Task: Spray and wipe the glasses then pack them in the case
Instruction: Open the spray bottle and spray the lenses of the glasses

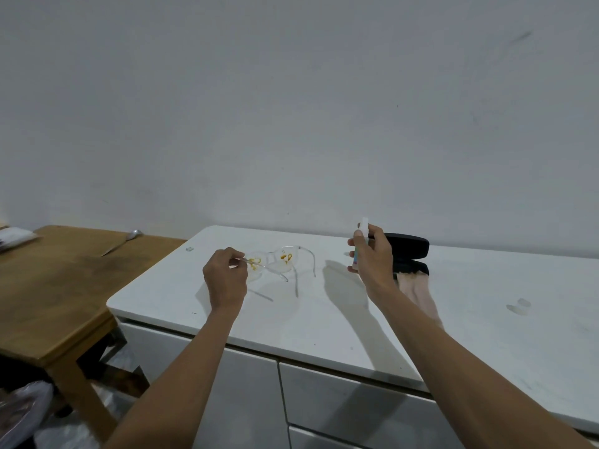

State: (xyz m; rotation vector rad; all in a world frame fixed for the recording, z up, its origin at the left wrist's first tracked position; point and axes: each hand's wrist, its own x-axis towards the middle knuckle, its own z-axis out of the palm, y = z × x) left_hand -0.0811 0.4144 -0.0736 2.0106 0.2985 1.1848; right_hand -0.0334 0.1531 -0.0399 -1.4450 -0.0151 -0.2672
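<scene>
Clear-framed glasses [281,261] with orange smears on both lenses are held just above the white counter [324,319]. My left hand [225,280] pinches their left edge. My right hand [372,257] holds a small spray bottle [361,241] upright to the right of the glasses, its white nozzle at the top. Behind that hand lies a black glasses case [410,251], open. A pale pink cloth [418,293] lies in front of the case, partly hidden by my right forearm.
A wooden table [52,296] stands lower at the left, with a knife [121,243] and a packet [14,238] on it. Drawer fronts [340,409] run below the counter edge. A wall rises right behind the counter. A small smudge [518,306] marks the counter's right side.
</scene>
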